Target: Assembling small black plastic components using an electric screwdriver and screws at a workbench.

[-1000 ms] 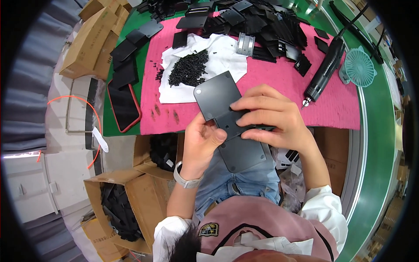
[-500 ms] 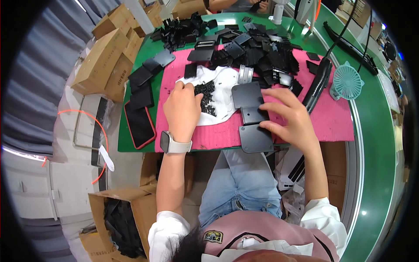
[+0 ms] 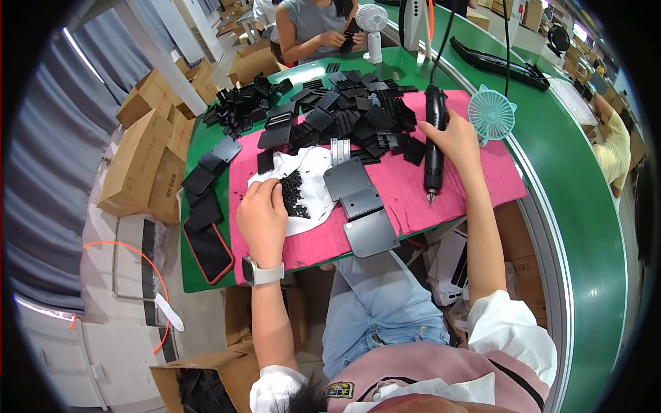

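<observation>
My left hand [image 3: 261, 217] rests on a white cloth [image 3: 311, 184] and its fingers are in a heap of small black screws [image 3: 295, 196]. My right hand [image 3: 456, 141] grips a black electric screwdriver [image 3: 434, 141] held upright, tip down over the pink mat [image 3: 441, 193]. Between the hands lies a dark grey hinged plate assembly [image 3: 359, 205], its lower end hanging over the mat's front edge. I cannot tell whether the left fingers hold a screw.
A pile of black plastic parts [image 3: 351, 113] covers the back of the mat. A phone in a red case [image 3: 206, 248] lies at the left. A small teal fan [image 3: 491, 113] stands to the right. Cardboard boxes [image 3: 148, 162] sit left. Another person [image 3: 317, 27] works across the green table [image 3: 571, 179].
My right hand left the plate assembly and picked up the screwdriver. My left hand stayed at the screw pile. The assembly now lies flat on the mat.
</observation>
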Tool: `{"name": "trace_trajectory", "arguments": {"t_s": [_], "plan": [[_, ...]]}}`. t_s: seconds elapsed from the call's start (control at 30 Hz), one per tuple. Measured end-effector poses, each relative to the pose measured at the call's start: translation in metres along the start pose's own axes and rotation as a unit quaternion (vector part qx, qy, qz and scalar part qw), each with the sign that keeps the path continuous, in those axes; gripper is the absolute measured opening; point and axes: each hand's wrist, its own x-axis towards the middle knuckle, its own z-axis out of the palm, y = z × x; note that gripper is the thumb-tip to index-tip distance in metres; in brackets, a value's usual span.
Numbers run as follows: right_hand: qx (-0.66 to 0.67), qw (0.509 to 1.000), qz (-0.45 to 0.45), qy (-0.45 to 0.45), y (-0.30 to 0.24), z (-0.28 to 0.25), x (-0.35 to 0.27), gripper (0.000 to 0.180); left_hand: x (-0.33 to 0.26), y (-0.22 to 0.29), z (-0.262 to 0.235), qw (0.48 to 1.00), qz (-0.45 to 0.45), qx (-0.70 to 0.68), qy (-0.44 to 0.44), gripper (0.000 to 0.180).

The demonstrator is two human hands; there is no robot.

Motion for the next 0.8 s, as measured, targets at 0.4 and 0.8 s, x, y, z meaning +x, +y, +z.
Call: {"name": "trace_trajectory", "arguments": {"t_s": [0.4,0.8], "plan": [[0.637,0.755,0.104,-0.117,-0.043,-0.02,-0.01,0.023,0.003,-0.008,0.006,0.999,0.016,-0.004,0.031,0.012],[0.75,0.633,-0.022,-0.189,-0.08,-0.077,-0.039,0.06,-0.009,0.02,-0.004,0.903,-0.204,-0.367,-0.086,0.015]]}}
